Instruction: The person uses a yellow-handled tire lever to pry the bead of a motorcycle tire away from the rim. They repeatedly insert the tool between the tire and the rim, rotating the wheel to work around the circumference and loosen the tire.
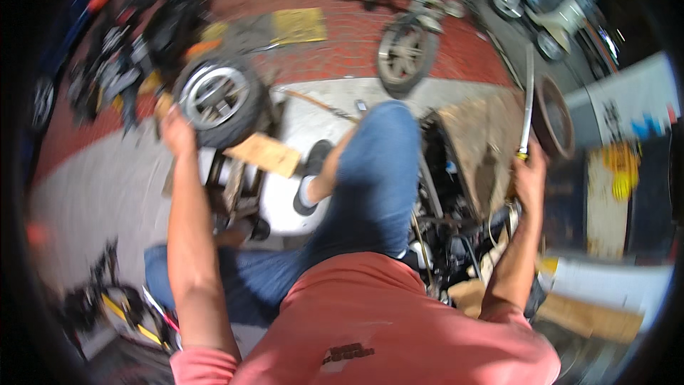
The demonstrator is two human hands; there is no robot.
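Observation:
My left hand [178, 129] is at the near-left edge of a wheel with a black tyre [247, 117] and silver rim; blur hides how its fingers lie. A light brown object, too blurred to name, shows at the fingertips. My right hand [530, 174] is closed around the lower end of a long, flat metal bar [528, 91], which points away from me. Just beyond that hand, a rusty round metal ring or rim [553, 116] stands on edge. The wheel rests over a low frame [235, 187], with a cardboard piece [265, 154] beside it.
A wooden board [475, 144] leans over piled metal parts and tools [443, 214] right of my knee. A motorcycle's front wheel [404, 59] stands ahead, with a scooter [556, 16] further right. More motorcycle parts [120, 69] lie left. A wooden-handled tool [315, 102] lies on the floor.

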